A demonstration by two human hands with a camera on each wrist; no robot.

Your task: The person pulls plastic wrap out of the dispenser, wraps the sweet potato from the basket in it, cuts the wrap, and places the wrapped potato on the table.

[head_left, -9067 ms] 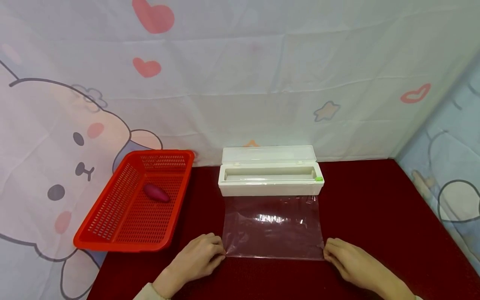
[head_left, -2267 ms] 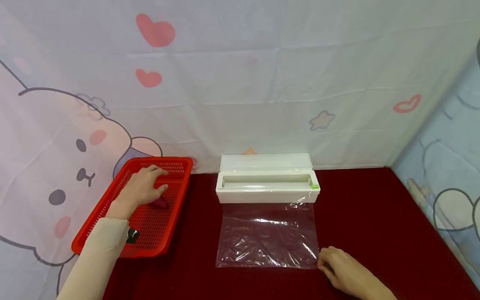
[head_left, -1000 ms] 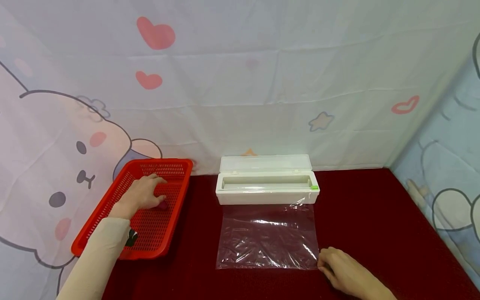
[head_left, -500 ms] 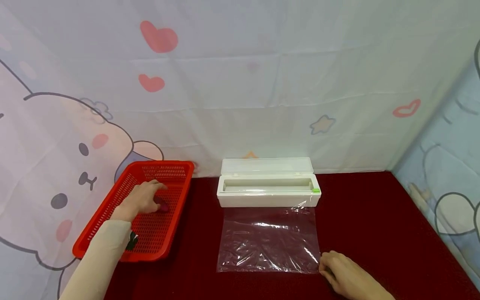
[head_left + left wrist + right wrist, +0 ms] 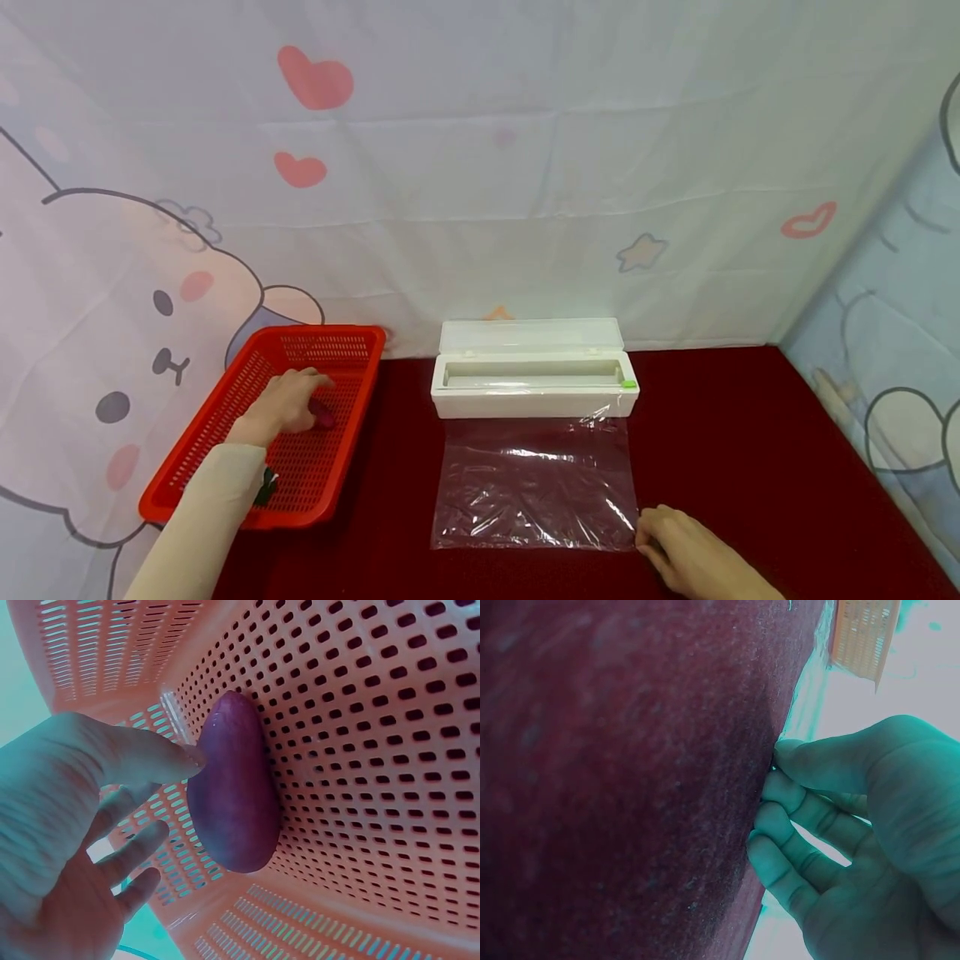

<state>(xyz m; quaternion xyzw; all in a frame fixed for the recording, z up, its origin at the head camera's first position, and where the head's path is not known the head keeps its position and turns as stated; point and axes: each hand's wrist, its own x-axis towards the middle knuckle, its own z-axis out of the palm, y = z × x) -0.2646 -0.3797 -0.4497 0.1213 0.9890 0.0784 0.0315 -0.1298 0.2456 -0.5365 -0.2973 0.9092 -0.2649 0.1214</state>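
Head view: left grip wide beside an oblong purple vegetable, right grip pinching creased, glossy film.

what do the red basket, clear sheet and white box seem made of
Red basket: likely moulded plastic, slightly glossy, with regular slots.
Clear sheet: thin plastic film, glossy, judging by wrinkles and bright glints.
White box: probably rigid plastic, smooth, with crisp edges.

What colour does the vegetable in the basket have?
Purple; the vegetable shows best in the left wrist view.

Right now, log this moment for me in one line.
left hand: at purple vegetable in red basket; right hand: pinches clear film at corner; white box: open
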